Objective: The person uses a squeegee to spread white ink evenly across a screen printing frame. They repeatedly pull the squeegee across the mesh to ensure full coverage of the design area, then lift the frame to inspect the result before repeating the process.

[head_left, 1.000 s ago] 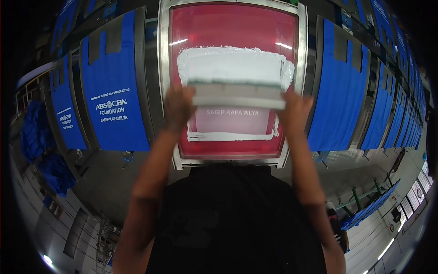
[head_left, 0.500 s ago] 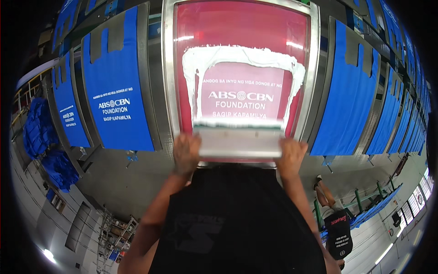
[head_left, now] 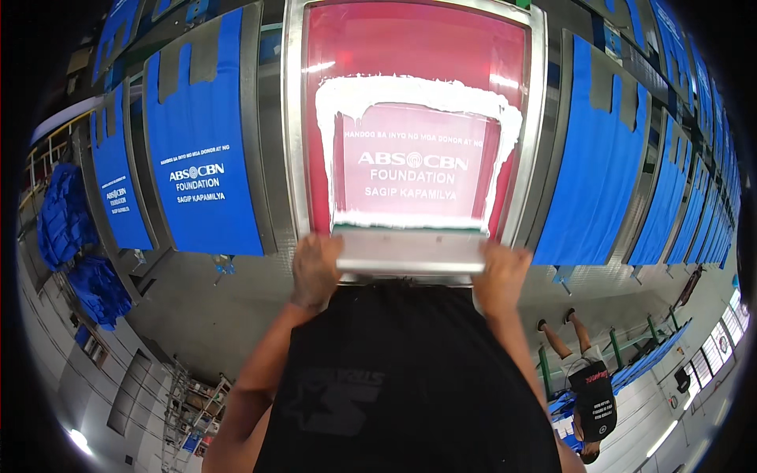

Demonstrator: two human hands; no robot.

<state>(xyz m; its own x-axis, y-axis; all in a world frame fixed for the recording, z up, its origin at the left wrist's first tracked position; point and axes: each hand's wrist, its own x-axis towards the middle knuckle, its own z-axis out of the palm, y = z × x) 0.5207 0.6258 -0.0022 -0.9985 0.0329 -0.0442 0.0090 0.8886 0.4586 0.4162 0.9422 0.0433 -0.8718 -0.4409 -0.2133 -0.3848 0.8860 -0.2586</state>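
My left hand [head_left: 317, 266] and my right hand [head_left: 503, 272] are closed round the two ends of a wide squeegee [head_left: 410, 251] with a pale metal handle and a dark green blade edge. The squeegee lies across the near end of a screen printing frame [head_left: 534, 142], which has a metal rim and red mesh [head_left: 418, 39]. White ink [head_left: 414, 91] forms a thick, rough band on the mesh beyond the lettered stencil area [head_left: 414, 175] and down both its sides. Another line of ink lies along the blade. The underside of the frame is hidden.
Blue bags or cloth panels [head_left: 203, 158] with white print lie on boards at the left; plain blue ones [head_left: 591, 158] run along the right. Blue fabric bundles [head_left: 67, 217] hang at far left. Another person [head_left: 591, 386] in a dark shirt stands behind at the lower right, beside green-legged racks [head_left: 654, 327].
Both hands have drawn the squeegee slightly nearer to me, baring the whole lettered area. The ink line came along with the blade. The other person's legs have shifted into a wider stance.
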